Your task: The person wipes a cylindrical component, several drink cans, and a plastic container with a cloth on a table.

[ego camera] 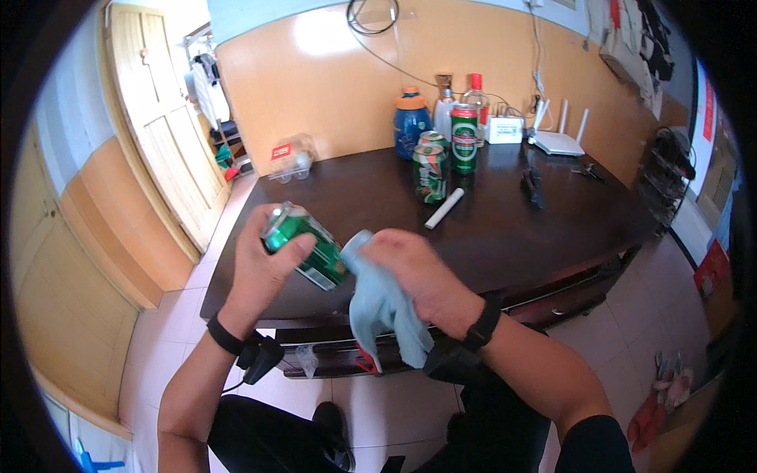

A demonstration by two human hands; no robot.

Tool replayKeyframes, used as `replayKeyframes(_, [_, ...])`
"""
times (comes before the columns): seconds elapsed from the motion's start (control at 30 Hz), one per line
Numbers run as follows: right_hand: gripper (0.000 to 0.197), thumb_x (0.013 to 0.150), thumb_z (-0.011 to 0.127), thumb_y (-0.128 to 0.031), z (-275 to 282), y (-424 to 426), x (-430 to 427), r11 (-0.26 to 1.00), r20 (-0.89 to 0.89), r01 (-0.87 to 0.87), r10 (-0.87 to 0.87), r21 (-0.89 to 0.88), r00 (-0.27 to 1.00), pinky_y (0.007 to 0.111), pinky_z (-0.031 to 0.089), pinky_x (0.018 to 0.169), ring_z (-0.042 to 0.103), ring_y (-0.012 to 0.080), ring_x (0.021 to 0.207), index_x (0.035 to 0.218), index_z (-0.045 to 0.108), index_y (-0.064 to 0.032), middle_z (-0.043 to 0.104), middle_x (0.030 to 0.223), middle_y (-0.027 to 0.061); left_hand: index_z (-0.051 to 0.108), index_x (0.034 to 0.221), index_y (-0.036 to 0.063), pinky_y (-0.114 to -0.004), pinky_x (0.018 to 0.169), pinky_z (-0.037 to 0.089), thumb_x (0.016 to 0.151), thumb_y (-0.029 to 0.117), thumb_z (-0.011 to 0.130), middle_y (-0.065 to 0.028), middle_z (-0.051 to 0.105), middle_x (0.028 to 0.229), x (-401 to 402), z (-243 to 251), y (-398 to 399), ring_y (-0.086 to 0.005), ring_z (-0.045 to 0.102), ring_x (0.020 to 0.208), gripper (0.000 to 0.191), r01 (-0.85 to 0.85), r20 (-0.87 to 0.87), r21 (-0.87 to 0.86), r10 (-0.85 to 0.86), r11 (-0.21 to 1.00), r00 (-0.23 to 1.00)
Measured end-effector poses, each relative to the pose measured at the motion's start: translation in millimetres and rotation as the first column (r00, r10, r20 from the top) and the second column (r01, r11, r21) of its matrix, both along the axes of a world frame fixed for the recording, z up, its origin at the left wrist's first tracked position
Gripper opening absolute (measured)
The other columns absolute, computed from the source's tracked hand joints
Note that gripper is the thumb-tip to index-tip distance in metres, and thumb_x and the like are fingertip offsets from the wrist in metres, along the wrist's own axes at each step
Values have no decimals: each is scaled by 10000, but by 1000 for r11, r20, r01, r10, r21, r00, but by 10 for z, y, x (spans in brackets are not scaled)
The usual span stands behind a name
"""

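Above the front left of a dark wooden table [366,177], my left hand [266,260] is wrapped around a green drink can [307,248]. The can is tilted, its top towards the upper left and its base towards my right hand. My right hand [408,266] grips a light blue cloth [384,313]. A bunched end of the cloth is close to the can's base; I cannot tell if they touch. The rest of it hangs down past the table's front edge.
On the table stand a green-and-orange can [430,177], a tall green beer can [465,139], a blue bottle [410,127], a glass bottle [476,97] and a white router [556,142]. A white stick [445,208] and a clear plastic egg carton [294,159] lie there too.
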State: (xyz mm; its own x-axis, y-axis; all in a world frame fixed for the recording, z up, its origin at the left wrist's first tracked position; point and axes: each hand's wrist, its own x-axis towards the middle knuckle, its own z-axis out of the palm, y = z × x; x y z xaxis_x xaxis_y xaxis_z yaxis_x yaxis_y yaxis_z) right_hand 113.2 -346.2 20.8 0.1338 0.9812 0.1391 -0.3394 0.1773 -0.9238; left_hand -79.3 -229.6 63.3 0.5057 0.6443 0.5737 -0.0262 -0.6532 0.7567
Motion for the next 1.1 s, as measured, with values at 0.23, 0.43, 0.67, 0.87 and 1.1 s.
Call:
replayKeyframes(0.23, [276, 936, 625, -288, -15, -167, -332, 830, 661, -525, 504, -191, 556, 276, 461, 674, 552, 105, 712, 947, 674, -18, 621, 780, 34, 581, 1148, -10, -288, 845, 510, 801, 238, 797, -87, 660, 1003, 712, 448, 63, -132, 619, 926, 478, 81, -146, 62, -71, 995, 987])
replayKeyframes(0.43, [270, 864, 630, -243, -183, -142, -443, 834, 713, -545, 430, -80, 554, 361, 447, 585, 545, 160, 629, 793, 643, 17, 618, 707, 92, 576, 1139, -25, -335, 844, 526, 768, 329, 819, -157, 677, 1022, 1795, 303, -187, -220, 660, 971, 567, 349, -384, 113, -283, 930, 879])
replayKeyframes(0.67, [309, 927, 598, -317, -224, -170, -357, 813, 764, -560, 462, -162, 449, 295, 442, 657, 568, 170, 693, 936, 678, -19, 624, 782, 105, 562, 1130, -40, -356, 883, 514, 743, 392, 830, -169, 664, 1059, 2503, 78, -230, -248, 650, 1011, 639, 434, -500, 89, -337, 897, 798])
replayKeyframes(0.87, [309, 913, 598, -304, -189, -162, -291, 807, 768, -572, 458, -148, 447, 319, 444, 646, 565, 179, 684, 902, 672, -4, 618, 746, 111, 567, 1163, -22, -356, 913, 509, 755, 376, 832, -148, 667, 1102, 2627, 38, -248, -237, 651, 1038, 629, 387, -513, 116, -278, 915, 812])
replayKeyframes(1.1, [339, 934, 579, -344, -68, -189, -271, 782, 836, -606, 426, -146, 347, 329, 444, 669, 535, 178, 706, 934, 644, -12, 608, 788, 88, 431, 1366, -74, -359, 859, 543, 779, 440, 818, -191, 637, 1143, 2566, -66, -146, -270, 652, 1029, 871, 374, -421, 292, -233, 881, 877])
